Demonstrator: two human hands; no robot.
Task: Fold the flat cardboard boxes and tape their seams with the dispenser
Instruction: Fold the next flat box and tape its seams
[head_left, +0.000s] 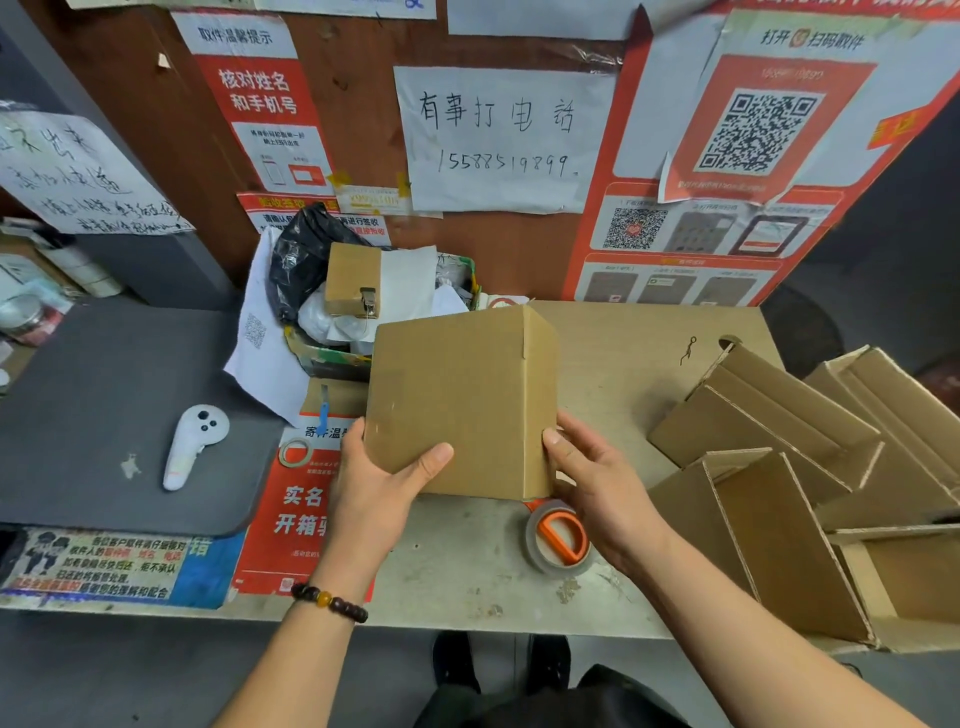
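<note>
Single head-worn wide-angle view, looking forward and down, close over table (467, 551)

The right hand (597, 499) covers part of the tape dispenser (558, 538). The cardboard box (457, 400) hides both hands' fingers behind it. The flat boxes (831, 457) run off the right edge.

a white paper sheet (501, 140) on the wall reads "有事打电话 15588519899"; a red poster (254, 88) reads "核对姓名和手机号".
</note>
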